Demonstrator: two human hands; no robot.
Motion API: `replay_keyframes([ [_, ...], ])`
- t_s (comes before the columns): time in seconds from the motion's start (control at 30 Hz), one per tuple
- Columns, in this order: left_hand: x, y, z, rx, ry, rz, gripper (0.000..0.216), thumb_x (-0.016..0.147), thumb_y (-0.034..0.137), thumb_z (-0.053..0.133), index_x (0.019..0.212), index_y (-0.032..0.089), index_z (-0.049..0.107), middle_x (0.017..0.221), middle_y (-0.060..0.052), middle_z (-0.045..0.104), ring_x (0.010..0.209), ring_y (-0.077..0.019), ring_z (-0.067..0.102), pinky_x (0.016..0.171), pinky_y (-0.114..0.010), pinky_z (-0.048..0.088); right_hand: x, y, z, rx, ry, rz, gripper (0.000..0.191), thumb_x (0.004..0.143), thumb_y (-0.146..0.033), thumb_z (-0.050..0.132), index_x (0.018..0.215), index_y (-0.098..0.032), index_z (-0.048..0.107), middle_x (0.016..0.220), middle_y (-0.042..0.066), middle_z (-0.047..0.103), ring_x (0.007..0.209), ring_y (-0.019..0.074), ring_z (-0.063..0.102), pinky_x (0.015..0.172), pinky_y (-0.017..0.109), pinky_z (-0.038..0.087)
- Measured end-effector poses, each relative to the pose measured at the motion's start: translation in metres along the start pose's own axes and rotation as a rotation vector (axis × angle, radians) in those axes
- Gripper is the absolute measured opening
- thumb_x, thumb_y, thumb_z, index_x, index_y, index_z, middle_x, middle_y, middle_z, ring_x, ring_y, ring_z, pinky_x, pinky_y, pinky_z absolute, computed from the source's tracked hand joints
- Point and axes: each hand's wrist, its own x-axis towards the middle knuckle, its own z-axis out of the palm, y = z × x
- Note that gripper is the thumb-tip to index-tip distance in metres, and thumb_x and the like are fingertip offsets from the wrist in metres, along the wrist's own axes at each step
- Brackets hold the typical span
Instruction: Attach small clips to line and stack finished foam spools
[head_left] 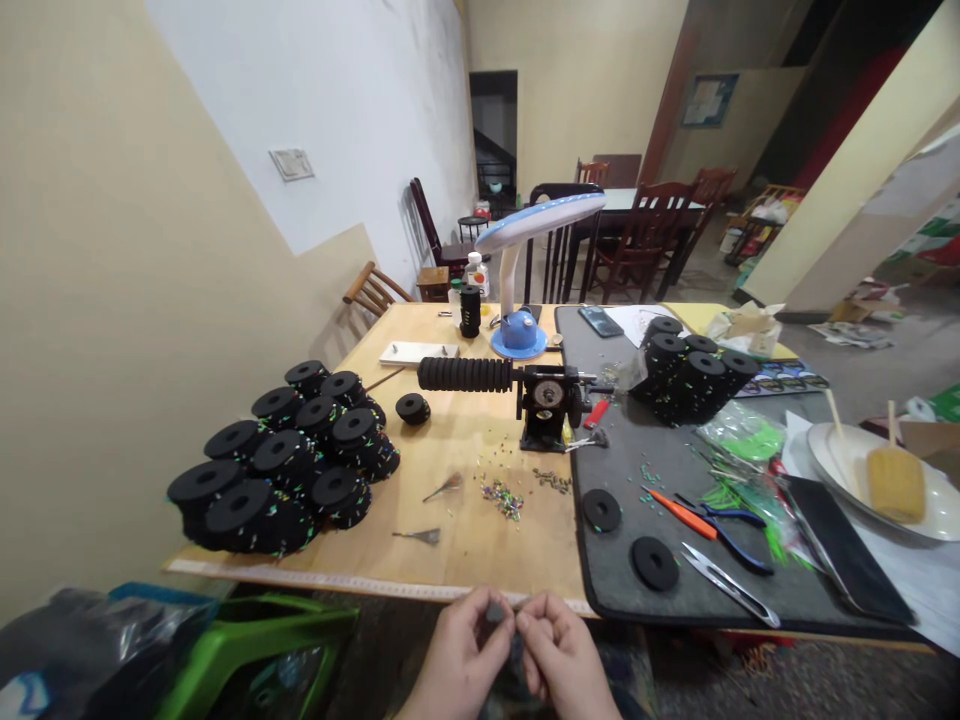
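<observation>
Dark piece (495,612), partly hidden, long axis unclear

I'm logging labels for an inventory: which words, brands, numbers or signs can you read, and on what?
Nothing can be read clearly.
Framed sheet in the background: too blurred.
Bottle label: too small.
Dial on the black machine: too small.
Pale strip along the front edge: marks too small.
Patterned sheet, right: too blurred.

No readable text: bottle label (478,279), wall notice (710,101), table-edge strip (300,578) all too small.
</observation>
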Motion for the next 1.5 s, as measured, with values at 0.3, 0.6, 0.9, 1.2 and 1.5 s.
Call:
replay_keyframes([
  [0.3,-0.0012,-0.0006,0.0004,0.099,-0.058,0.047,0.016,0.08,0.027,0.062,0.068,0.017,0.059,0.066,-0.003,0.06,0.064,-0.0172,0.053,0.061,-0.023,0.043,-0.0008,-0.0021,0.0009,0.047,0.007,-0.036,0.057,0.064,-0.075,0.065,0.069,-0.02,0.05,0.03,-0.013,0.038,0.028,0.0043,0.023,0.034,0.016,0.014],
  [0.6,-0.0033,0.0049,0.0024,0.084,-0.086,0.001,0.013,0.076,0.023,0.061,0.066,0.018,0.056,0.061,0.001,0.054,0.062,-0.0152,0.05,0.059,-0.022,0.041,0.001,-0.0058,-0.0003,0.195,0.05,0.003,0.053,0.064,-0.066,0.072,0.07,-0.019,0.051,0.035,-0.016,0.031,0.033,0.0028,0.014,0.037,0.018,0.008],
  [0.9,-0.0039,0.0046,0.001,0.058,-0.121,0.0,0.009,0.078,0.02,0.056,0.07,0.017,0.057,0.058,0.003,0.052,0.057,-0.0136,0.049,0.057,-0.022,0.041,0.0013,-0.0023,-0.0034,0.152,0.051,-0.068,0.052,0.068,-0.068,0.069,0.072,-0.02,0.05,0.037,-0.016,0.03,0.033,0.003,0.016,0.036,0.018,0.009],
  [1.2,-0.0045,0.0055,0.0017,0.055,-0.115,0.015,0.006,0.074,0.014,0.057,0.068,0.017,0.057,0.059,0.003,0.052,0.057,-0.0131,0.048,0.056,-0.021,0.04,0.0028,-0.0023,-0.0019,0.132,0.087,-0.072,0.055,0.066,-0.071,0.068,0.071,-0.02,0.048,0.04,-0.016,0.03,0.034,0.0033,0.018,0.036,0.017,0.012],
  [1.5,-0.0043,0.0022,0.0022,0.073,-0.107,0.021,0.006,0.073,0.014,0.057,0.068,0.016,0.058,0.061,0.002,0.055,0.059,-0.0141,0.051,0.057,-0.021,0.041,0.0027,-0.0046,0.0003,0.112,0.1,-0.09,0.055,0.067,-0.073,0.066,0.071,-0.021,0.047,0.04,-0.016,0.03,0.035,0.0038,0.019,0.036,0.017,0.013],
])
